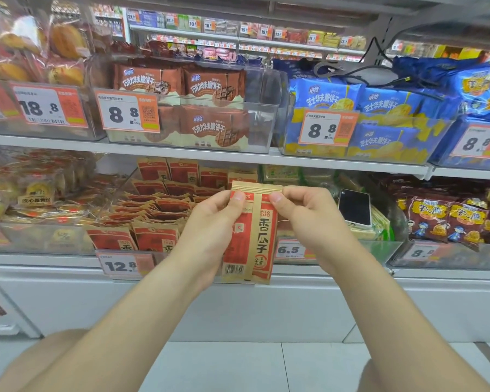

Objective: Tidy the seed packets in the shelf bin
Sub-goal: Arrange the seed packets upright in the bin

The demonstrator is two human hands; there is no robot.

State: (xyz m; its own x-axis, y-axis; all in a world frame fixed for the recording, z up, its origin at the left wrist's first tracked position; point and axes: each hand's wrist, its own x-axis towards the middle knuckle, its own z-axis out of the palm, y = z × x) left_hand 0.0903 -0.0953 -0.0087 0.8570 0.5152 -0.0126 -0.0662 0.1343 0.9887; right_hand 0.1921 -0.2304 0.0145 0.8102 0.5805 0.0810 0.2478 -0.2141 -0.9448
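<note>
Seed packet [262, 239] pinched at its top edge
Left hand [212, 222] and right hand [309, 216] grip just the corners; might slip and miss the bin [153, 251] behind them.

seed packet [262, 236] before shelf bin [116, 190]; phone [354, 207] in next bin [379, 246], right of packet.

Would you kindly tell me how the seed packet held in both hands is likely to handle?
The seed packet is probably light: the left hand and right hand pinch it near its top. It hangs flat, so likely fairly stiff. The packets in the bin lean, so it may tip.
</note>
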